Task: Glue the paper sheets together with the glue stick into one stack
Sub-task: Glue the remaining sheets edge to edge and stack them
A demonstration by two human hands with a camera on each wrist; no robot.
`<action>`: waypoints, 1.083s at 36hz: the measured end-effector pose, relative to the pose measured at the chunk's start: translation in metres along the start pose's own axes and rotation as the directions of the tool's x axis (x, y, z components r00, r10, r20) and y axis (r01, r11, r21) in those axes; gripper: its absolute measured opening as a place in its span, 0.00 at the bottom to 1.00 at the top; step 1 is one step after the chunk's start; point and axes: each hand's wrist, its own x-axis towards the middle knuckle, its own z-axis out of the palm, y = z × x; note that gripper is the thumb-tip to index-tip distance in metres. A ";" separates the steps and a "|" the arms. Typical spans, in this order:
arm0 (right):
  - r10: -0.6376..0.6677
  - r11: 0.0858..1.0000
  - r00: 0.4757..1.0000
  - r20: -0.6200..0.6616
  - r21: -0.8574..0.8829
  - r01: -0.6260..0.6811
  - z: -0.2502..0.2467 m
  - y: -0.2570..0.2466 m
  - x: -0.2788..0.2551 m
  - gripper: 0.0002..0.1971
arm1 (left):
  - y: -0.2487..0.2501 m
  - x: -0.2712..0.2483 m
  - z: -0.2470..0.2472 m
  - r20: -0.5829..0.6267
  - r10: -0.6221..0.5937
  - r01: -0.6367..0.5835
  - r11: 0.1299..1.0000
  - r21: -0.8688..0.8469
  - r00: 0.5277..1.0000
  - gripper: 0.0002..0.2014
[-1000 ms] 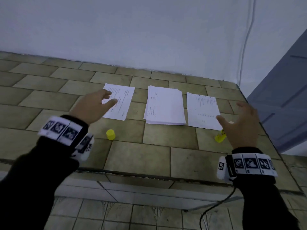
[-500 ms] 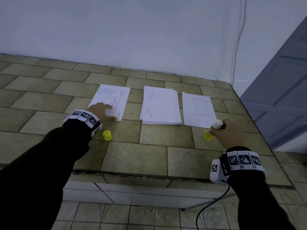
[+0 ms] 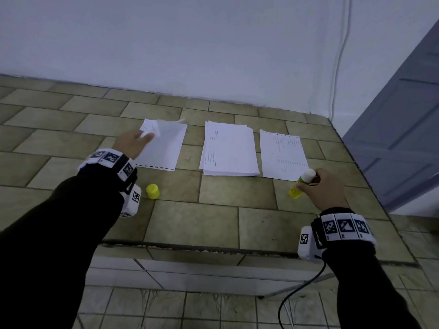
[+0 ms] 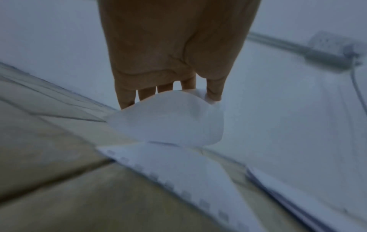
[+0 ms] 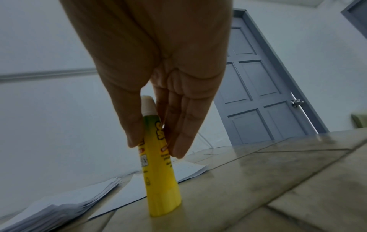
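While pinching the curled corner of left sheet (image 3: pixel 164 148) on tiled counter (image 3: pixel 237 193), left hand (image 3: pixel 129 143); right hand (image 3: pixel 325 188) gripping uncapped glue stick (image 3: pixel 301 184), base on counter beside right sheet (image 3: pixel 282 155).

Nothing prints clearly enough to read. The glue stick (image 5: pixel 157 169) carries a label whose letters are cut off by the fingers, and the printed lines on the paper sheets (image 3: pixel 282 154) at 1 o'clock are too small.

Head cam looks down; wrist cams close, share papers (image 3: pixel 229 150)
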 end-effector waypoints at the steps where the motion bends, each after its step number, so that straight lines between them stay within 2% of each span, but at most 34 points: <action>1: 0.000 1.000 1.000 -0.004 0.001 0.000 0.000 0.000 0.000 0.18 | 0.002 0.000 -0.006 -0.026 -0.013 0.011 0.998 -0.058 1.000 0.25; 4: -0.003 1.000 1.000 -0.017 0.008 0.003 0.001 0.001 -0.001 0.18 | 0.013 -0.002 -0.028 -0.141 -0.034 0.011 0.988 -0.156 0.989 0.25; 7: -0.002 1.000 1.000 -0.012 0.003 0.002 0.000 -0.001 -0.002 0.18 | 0.027 -0.009 -0.053 -0.234 0.011 -0.072 0.965 -0.251 0.972 0.22; 10: 0.007 1.000 1.000 -0.006 0.000 -0.007 -0.001 -0.003 -0.004 0.18 | 0.041 -0.026 -0.069 -0.293 0.132 -0.227 0.921 -0.317 0.947 0.20; 12: 0.010 1.000 1.000 -0.006 -0.007 -0.010 -0.001 -0.003 -0.004 0.17 | 0.053 -0.044 -0.072 -0.285 0.245 -0.331 0.892 -0.309 0.927 0.17; 14: 0.018 1.000 1.000 -0.001 -0.007 -0.018 -0.001 -0.004 -0.004 0.17 | 0.063 -0.067 -0.068 -0.220 0.362 -0.414 0.865 -0.282 0.906 0.17; 17: 0.015 1.000 1.000 0.002 -0.012 -0.015 0.000 -0.004 -0.004 0.18 | 0.071 -0.102 -0.051 -0.041 0.528 -0.519 0.814 -0.262 0.848 0.21; 21: 0.001 0.999 1.000 -0.003 -0.036 -0.001 -0.001 -0.003 -0.004 0.17 | 0.063 -0.133 -0.009 0.224 0.662 -0.657 0.746 -0.106 0.715 0.33; 24: 0.003 0.999 1.000 -0.003 -0.047 -0.003 0.000 -0.003 -0.004 0.17 | 0.047 -0.146 0.023 0.358 0.726 -0.768 0.639 -0.036 0.587 0.36; 25: 0.003 0.999 1.000 0.000 -0.044 -0.003 0.000 -0.003 -0.005 0.17 | 0.043 -0.149 0.030 0.405 0.722 -0.783 0.622 -0.024 0.561 0.36; 27: 0.003 0.999 1.000 0.012 -0.037 -0.003 0.000 -0.003 -0.005 0.17 | 0.035 -0.157 0.038 0.525 0.638 -0.764 0.644 0.036 0.563 0.37; 29: 0.003 1.000 1.000 0.024 -0.031 -0.002 0.000 -0.003 -0.005 0.17 | 0.030 -0.161 0.045 0.601 0.566 -0.765 0.632 0.124 0.565 0.35; 31: -0.001 0.999 1.000 0.025 -0.032 0.001 0.001 -0.002 -0.006 0.17 | 0.027 -0.164 0.050 0.629 0.528 -0.773 0.603 0.197 0.571 0.32; 34: 0.001 0.999 1.000 0.023 -0.036 0.000 0.002 -0.001 -0.006 0.17 | 0.028 -0.166 0.052 0.671 0.446 -0.752 0.604 0.262 0.592 0.26; 37: 0.021 1.000 0.999 0.049 -0.014 -0.020 0.005 -0.001 -0.009 0.21 | 0.030 -0.166 0.057 0.711 0.400 -0.762 0.574 0.299 0.579 0.29; 39: 0.027 0.999 0.998 0.064 0.019 -0.028 0.008 0.000 -0.010 0.25 | 0.029 -0.165 0.058 0.732 0.372 -0.751 0.596 0.284 0.571 0.32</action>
